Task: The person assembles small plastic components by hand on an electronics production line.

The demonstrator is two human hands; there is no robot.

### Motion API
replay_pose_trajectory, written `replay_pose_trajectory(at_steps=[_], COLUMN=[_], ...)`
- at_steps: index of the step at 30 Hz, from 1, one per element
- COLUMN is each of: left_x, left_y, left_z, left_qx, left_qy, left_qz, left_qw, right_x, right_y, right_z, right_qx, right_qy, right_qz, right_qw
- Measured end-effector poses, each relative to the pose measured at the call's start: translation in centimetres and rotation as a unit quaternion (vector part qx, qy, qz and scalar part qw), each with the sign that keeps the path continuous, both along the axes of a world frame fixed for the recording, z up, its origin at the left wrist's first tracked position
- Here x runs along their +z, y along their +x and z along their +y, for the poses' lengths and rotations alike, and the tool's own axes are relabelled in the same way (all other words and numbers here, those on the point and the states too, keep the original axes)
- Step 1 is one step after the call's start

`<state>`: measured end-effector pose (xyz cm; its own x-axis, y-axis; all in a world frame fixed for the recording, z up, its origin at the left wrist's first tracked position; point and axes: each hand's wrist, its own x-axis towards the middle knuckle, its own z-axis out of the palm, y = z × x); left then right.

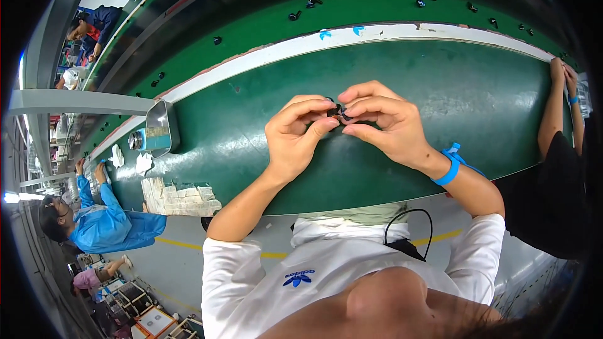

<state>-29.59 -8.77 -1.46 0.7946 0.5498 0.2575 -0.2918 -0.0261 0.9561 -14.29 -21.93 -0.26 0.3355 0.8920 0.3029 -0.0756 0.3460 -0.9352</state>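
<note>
Over the green bench [251, 125], both hands meet at a small black part [339, 112] with a hint of orange on it. My left hand [295, 127] pinches it from the left between thumb and fingers. From the other side, my right hand [388, 124] grips it with its thumb and fingertips. Fingertips cover most of the part, so its exact kind does not show. A blue band [450, 169] circles my right wrist.
Beyond a worn white ledge [251, 64] runs a green belt [370, 9] carrying several small black parts [313, 2]. At left are a metal bin [162, 127], a blue-labelled container [146, 139] and taped sheets [179, 198]. Co-workers sit left [116, 216] and right [553, 194].
</note>
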Motion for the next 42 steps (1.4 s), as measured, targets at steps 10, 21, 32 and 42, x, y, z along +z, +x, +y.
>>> replay_pose_trajectory(at_steps=[10, 21, 32, 42], left_x=[0.1, 0.5, 0.3, 0.6], left_y=[0.2, -0.1, 0.1, -0.1], left_z=[-0.2, 0.1, -0.6, -1.1], left_qx=[0.003, -0.049, -0.009, -0.008], left_qy=[-0.006, -0.093, 0.001, -0.058], left_qz=[-0.016, 0.014, -0.002, -0.008], left_qw=[1.0, 0.994, 1.0, 0.998], right_x=[0.0, 0.2, -0.5, -0.3], right_y=[0.1, -0.1, 0.6, 0.1], right_z=[-0.1, 0.0, -0.1, -0.5], right_qx=[0.003, -0.033, 0.033, 0.014], right_qy=[-0.008, -0.015, -0.056, -0.026], right_qz=[-0.015, -0.013, 0.143, 0.069], right_qw=[1.0, 0.999, 0.988, 0.997])
